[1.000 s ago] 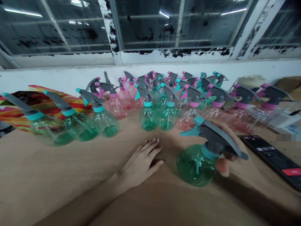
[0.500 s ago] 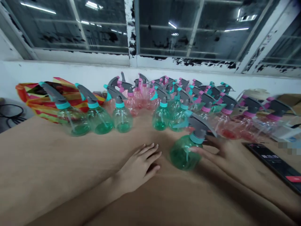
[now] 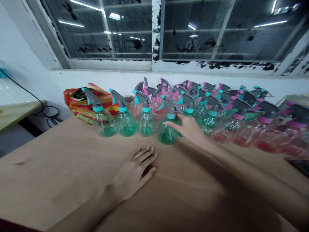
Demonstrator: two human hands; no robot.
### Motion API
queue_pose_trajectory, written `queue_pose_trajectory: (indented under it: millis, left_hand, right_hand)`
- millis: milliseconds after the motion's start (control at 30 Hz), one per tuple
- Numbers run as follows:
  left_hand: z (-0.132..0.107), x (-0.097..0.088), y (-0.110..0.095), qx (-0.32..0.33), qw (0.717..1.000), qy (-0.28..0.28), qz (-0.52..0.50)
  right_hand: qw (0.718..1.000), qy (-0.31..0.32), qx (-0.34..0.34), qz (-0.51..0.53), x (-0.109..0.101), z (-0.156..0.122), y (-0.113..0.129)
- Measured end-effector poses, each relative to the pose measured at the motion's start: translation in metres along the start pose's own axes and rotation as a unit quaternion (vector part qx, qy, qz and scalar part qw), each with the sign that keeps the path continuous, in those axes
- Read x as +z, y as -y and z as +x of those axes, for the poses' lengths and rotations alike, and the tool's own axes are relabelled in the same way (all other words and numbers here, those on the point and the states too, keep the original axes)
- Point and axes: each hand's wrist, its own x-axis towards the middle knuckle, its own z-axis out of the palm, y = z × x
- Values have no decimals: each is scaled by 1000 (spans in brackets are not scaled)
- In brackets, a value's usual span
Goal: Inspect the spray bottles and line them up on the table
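Note:
My right hand (image 3: 190, 129) grips a green spray bottle (image 3: 167, 132) by its neck from the right, thumb in front and the other fingers behind. This bottle stands upright, its grey and teal trigger head pointing left. Flat on the wooden table (image 3: 72, 174) lies my left hand (image 3: 132, 170), fingers spread, holding nothing. Left of the gripped bottle are three green spray bottles in a row, the nearest of them being a teal-collared bottle (image 3: 146, 125). Another green bottle (image 3: 189, 111) is partly hidden behind my right hand.
Several pink spray bottles (image 3: 266, 138) stand to the right and behind, mixed with green ones. An orange and yellow striped bag (image 3: 79, 108) sits at the back left. A dark phone (image 3: 299, 166) lies at the right edge. Behind the table are a wall and a window (image 3: 130, 32).
My right hand has carried the green spray bottle left and back, towards the row. The camera view has turned left. My left hand stays flat on the table.

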Motion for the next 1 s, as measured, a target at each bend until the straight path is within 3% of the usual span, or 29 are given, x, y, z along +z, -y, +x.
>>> queue_pose_trajectory:
  millis: [333, 500, 633, 800, 900, 1000]
  left_hand:
    - [0, -4, -2, 1, 1000, 8, 20]
    - [-1, -4, -1, 0, 1000, -1, 12]
    - [-1, -2, 1, 1, 1000, -5, 15]
    - [-1, 1, 2, 4, 999, -21, 24]
    - [-2, 3, 2, 5, 999, -30, 24]
    - [-2, 4, 3, 5, 999, -35, 20]
  right_hand:
    - [998, -47, 38, -4, 28, 35, -5]
    - [997, -66, 43, 22, 31, 35, -2]
    - [995, -86, 36, 45, 17, 16, -4]
    - [991, -110, 77, 11, -22, -16, -18]
    - [983, -113, 129, -60, -36, -20, -29]
    - [981, -104, 145, -79, -33, -11, -35]
